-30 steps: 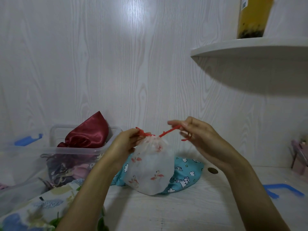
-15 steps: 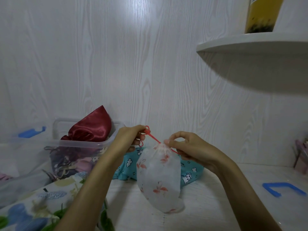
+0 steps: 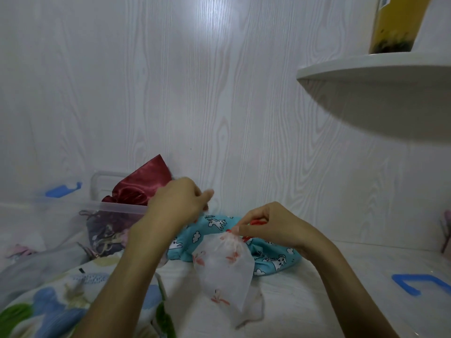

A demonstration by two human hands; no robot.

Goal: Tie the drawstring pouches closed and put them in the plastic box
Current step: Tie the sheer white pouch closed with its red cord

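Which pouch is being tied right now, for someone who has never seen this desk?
Start at the clear plastic box on the left, then move right past the teal unicorn pouch lying on the desk. In front of it hangs the white pouch, pinched at its neck by the right hand. Only it is see-through white with red prints and a red cord.

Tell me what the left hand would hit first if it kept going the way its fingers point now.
The left hand points right and slightly away, over the blue unicorn pouch. Nothing seems to stand in that line before the white woodgrain wall, though depth is hard to judge from one blurred view.
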